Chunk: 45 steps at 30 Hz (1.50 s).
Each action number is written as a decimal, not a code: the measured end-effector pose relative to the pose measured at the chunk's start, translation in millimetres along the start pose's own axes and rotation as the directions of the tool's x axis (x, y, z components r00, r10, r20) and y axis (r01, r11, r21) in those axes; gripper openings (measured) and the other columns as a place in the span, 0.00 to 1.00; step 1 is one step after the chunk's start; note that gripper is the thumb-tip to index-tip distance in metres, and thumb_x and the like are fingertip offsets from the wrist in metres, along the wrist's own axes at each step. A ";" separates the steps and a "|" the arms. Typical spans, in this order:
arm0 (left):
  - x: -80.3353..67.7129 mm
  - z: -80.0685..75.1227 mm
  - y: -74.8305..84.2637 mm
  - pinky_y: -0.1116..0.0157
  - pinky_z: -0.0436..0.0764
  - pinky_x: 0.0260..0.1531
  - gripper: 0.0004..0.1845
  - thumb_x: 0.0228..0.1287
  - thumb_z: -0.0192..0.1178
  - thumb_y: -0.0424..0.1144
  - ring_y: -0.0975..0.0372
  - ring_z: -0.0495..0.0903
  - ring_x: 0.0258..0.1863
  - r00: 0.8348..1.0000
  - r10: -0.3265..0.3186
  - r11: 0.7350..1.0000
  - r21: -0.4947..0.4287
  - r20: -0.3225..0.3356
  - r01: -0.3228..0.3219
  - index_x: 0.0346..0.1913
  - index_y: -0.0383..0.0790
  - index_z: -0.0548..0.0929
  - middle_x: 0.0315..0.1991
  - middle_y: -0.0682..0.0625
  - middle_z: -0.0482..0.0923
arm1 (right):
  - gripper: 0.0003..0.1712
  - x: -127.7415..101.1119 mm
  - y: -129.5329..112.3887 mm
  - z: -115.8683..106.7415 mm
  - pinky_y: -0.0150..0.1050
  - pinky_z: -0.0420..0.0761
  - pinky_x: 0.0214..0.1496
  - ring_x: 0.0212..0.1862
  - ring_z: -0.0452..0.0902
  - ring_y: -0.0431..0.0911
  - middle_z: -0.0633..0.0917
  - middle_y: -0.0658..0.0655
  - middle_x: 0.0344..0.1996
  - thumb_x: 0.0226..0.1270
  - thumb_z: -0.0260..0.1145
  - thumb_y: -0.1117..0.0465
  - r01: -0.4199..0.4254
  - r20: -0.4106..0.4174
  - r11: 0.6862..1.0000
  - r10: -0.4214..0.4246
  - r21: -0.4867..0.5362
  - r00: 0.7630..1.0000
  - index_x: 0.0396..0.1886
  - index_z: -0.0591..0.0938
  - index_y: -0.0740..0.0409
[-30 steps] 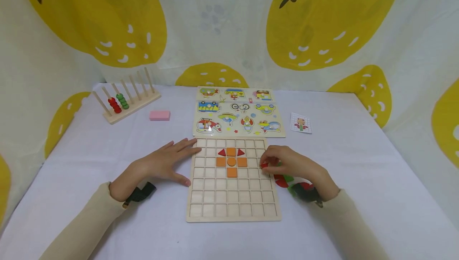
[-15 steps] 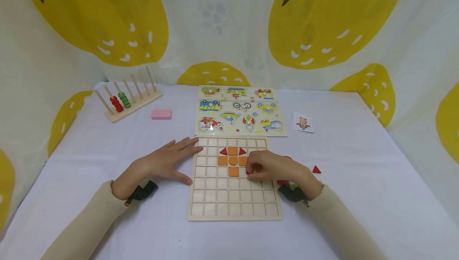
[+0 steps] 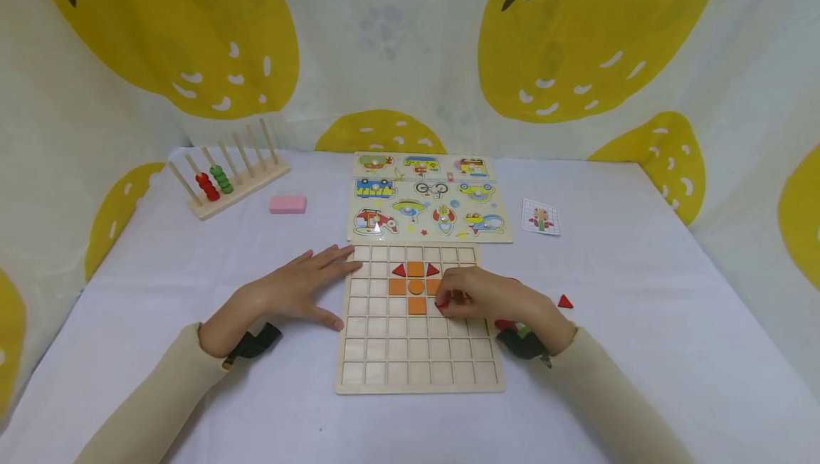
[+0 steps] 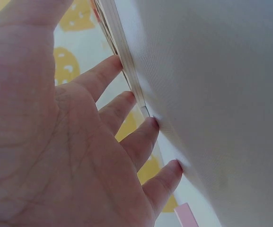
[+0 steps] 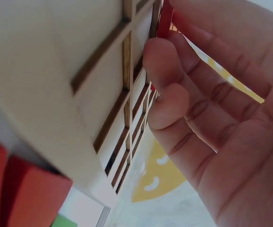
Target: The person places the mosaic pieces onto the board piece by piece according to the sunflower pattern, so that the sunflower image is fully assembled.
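Left hand [image 3: 293, 294] spread against one gridded board [image 3: 398, 349], right hand [image 3: 487, 294] pinching one red piece [image 5: 165, 20], four orange squares [image 3: 417, 305]

This looks like a play spot. I see a board with squares [image 3: 419, 349], a picture puzzle [image 3: 430, 198] and a bead rack [image 3: 246, 188] on a white cloth [image 3: 282, 407], with a big yellow-and-white curtain [image 3: 397, 65] behind. Home or school, I can't tell.

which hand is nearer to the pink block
Left. The left hand lies at the left edge of the grid board, just below the pink block in the head view; the right hand is over the board's right side, farther away.
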<state>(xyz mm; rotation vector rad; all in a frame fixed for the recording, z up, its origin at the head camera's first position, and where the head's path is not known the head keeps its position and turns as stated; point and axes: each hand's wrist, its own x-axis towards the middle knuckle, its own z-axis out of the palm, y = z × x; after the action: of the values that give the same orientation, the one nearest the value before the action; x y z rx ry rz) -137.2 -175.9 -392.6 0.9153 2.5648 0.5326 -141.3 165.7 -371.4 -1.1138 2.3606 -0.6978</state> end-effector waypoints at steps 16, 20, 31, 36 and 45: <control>2.3 -0.2 -0.1 0.40 0.46 0.72 0.53 0.49 0.69 0.66 0.46 0.45 0.76 1.000 -0.005 1.000 -0.005 0.015 0.005 0.75 0.48 0.60 0.78 0.45 0.47 | 0.03 6.4 -0.3 5.4 0.29 0.77 0.37 0.34 0.73 0.39 0.81 0.47 0.32 0.64 0.68 0.65 0.025 -0.035 0.999 -0.027 -0.044 0.999 0.37 0.85 0.57; 2.8 -0.2 0.9 0.40 0.46 0.72 0.53 0.49 0.69 0.66 0.46 0.45 0.76 1.000 -0.006 1.000 -0.005 0.019 0.006 0.75 0.48 0.60 0.78 0.45 0.47 | 0.03 7.7 1.1 6.5 0.29 0.76 0.36 0.33 0.73 0.39 0.81 0.46 0.32 0.64 0.68 0.65 0.033 -0.042 0.998 -0.036 -0.055 0.998 0.37 0.85 0.56; 2.7 -0.6 2.7 0.41 0.45 0.72 0.53 0.49 0.69 0.66 0.46 0.45 0.77 1.000 -0.004 1.000 -0.006 0.021 0.004 0.75 0.48 0.60 0.78 0.44 0.47 | 0.03 4.3 -2.4 5.4 0.30 0.77 0.40 0.36 0.73 0.40 0.80 0.45 0.33 0.65 0.68 0.63 0.019 -0.043 0.996 -0.023 -0.085 0.999 0.38 0.85 0.55; 3.7 0.1 1.8 0.41 0.45 0.72 0.53 0.49 0.69 0.65 0.47 0.44 0.77 1.000 -0.005 1.000 0.004 0.021 0.005 0.75 0.49 0.60 0.78 0.45 0.47 | 0.03 -6.9 -0.7 -1.1 0.31 0.77 0.40 0.36 0.72 0.39 0.79 0.44 0.33 0.66 0.67 0.62 0.000 -0.052 0.998 -0.003 -0.065 0.999 0.38 0.85 0.54; 0.6 0.6 -0.4 0.40 0.47 0.72 0.53 0.48 0.70 0.65 0.46 0.46 0.76 1.000 -0.008 1.000 0.006 0.006 0.008 0.75 0.48 0.60 0.78 0.45 0.47 | 0.03 -28.8 7.5 -20.3 0.32 0.79 0.37 0.35 0.72 0.37 0.79 0.44 0.33 0.65 0.67 0.64 -0.045 -0.096 0.998 0.042 -0.036 0.994 0.38 0.85 0.56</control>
<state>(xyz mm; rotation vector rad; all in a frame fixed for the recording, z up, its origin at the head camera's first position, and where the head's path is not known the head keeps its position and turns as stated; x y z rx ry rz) -137.6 -175.7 -393.5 0.9072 2.5645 0.5192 -140.5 197.9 -355.2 -1.0633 2.4806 -0.7076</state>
